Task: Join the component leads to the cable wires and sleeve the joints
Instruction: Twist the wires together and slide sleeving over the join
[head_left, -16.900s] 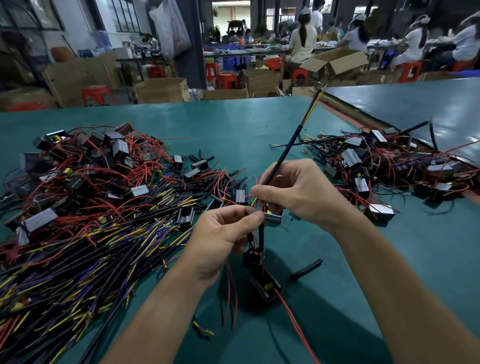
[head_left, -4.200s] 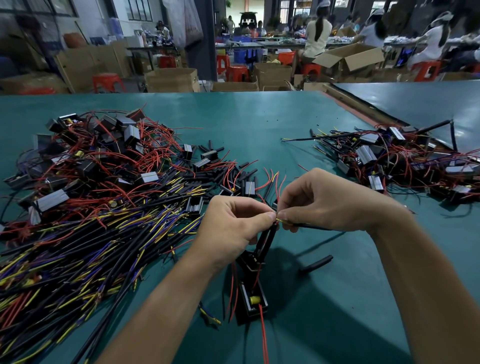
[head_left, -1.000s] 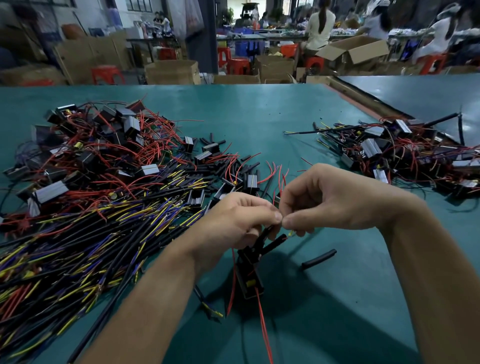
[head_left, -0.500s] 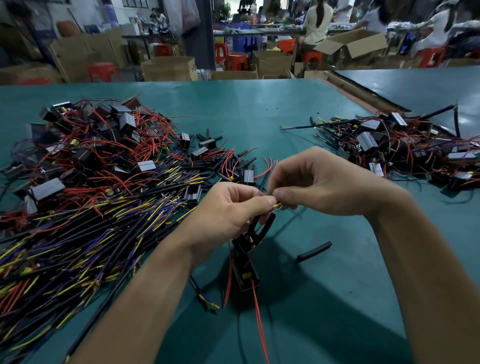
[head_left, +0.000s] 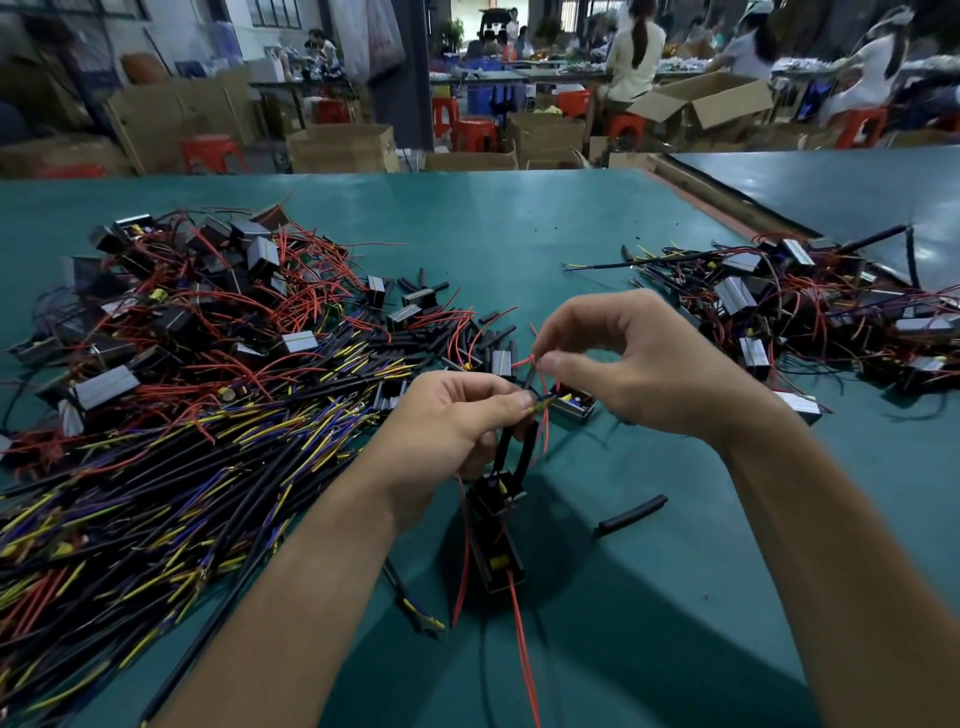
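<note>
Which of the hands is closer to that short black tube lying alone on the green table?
Right. The right hand hovers just beyond the tube; the left hand is farther off to its left.

One wide-angle view, worn on the head, looks forward and down from the near edge of the surface (head_left: 519, 234), close above the left hand (head_left: 447, 421) and right hand (head_left: 639, 364). The far edge and the room beyond fill the top.
</note>
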